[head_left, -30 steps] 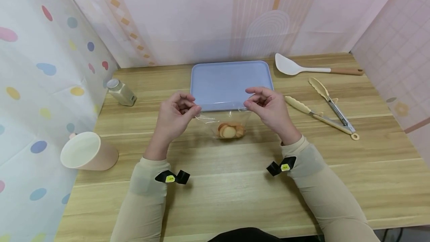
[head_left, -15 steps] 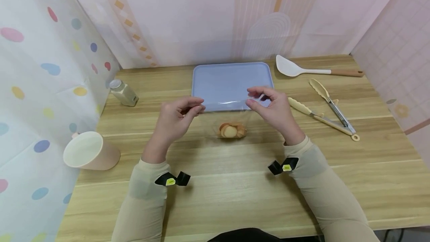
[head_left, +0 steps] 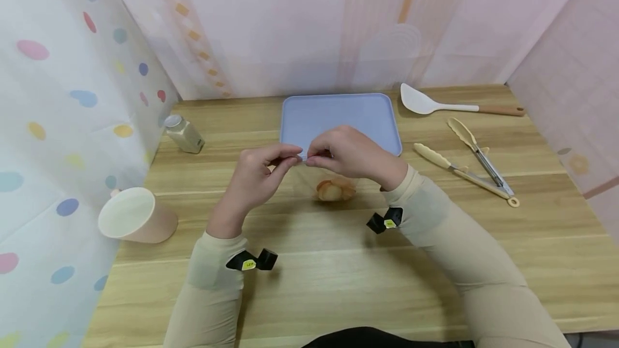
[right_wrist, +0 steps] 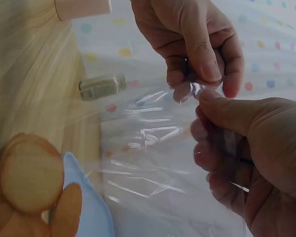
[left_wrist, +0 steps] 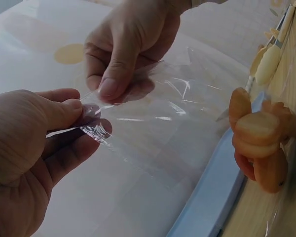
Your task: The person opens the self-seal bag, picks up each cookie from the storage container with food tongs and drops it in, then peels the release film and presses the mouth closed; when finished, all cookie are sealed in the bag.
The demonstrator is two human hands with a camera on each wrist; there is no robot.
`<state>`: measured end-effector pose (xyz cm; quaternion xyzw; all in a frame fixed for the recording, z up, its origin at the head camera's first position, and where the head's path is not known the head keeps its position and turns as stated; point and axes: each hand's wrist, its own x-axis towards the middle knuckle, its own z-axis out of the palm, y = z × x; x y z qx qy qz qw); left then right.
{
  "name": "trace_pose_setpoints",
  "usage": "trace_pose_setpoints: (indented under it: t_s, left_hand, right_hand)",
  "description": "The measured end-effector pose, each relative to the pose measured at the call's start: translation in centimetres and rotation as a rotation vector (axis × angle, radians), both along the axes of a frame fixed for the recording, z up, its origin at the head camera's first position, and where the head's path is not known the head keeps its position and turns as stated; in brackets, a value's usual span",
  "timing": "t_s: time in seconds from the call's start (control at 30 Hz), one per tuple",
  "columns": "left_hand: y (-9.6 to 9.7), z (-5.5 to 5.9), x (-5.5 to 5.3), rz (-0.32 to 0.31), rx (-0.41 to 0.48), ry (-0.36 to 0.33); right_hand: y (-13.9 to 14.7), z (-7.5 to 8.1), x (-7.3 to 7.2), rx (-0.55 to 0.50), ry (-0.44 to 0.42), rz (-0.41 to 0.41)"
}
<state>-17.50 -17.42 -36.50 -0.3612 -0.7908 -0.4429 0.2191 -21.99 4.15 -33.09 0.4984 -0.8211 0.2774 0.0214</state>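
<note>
A clear plastic bag [left_wrist: 172, 113] with several round golden biscuits [head_left: 335, 190] at its bottom hangs from both hands, low over the table. My left hand [head_left: 256, 176] pinches one top corner of the bag between thumb and fingers. Right beside it, my right hand [head_left: 358, 156] also pinches the bag's mouth edge, so the fingertips of both hands nearly touch. The right wrist view shows the film stretching down from the pinched edge to the biscuits [right_wrist: 30, 173]. Whether the bag's mouth is sealed cannot be told.
Behind the hands lies a light blue tray [head_left: 338, 114]. To the right are cream-tipped tongs [head_left: 432, 156], spread apart, and a white spatula [head_left: 420, 102] with a wooden handle. A glass jar [head_left: 186, 136] and a pale pink mug [head_left: 150, 224] are on the left.
My right hand has moved left from the bag's far corner along its top edge to meet my left hand. The left hand stays almost in place; the view has shifted slightly.
</note>
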Motion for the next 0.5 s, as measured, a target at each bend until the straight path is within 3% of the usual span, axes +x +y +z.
trace_pose_setpoints:
  t_s: [0.17, 0.3, 0.5]
  left_hand:
    - [0.2, 0.2, 0.0, -0.003, 0.009, -0.031]
    - [0.5, 0.0, 0.1, -0.018, -0.001, -0.112]
    - [0.6, -0.1, 0.4, 0.020, -0.068, -0.169]
  right_hand:
    - [0.5, -0.4, 0.1, -0.040, 0.016, 0.000]
    - [0.5, -1.0, 0.3, -0.053, 0.069, 0.020]
    - [1.1, -1.5, 0.6, -0.048, 0.073, 0.021]
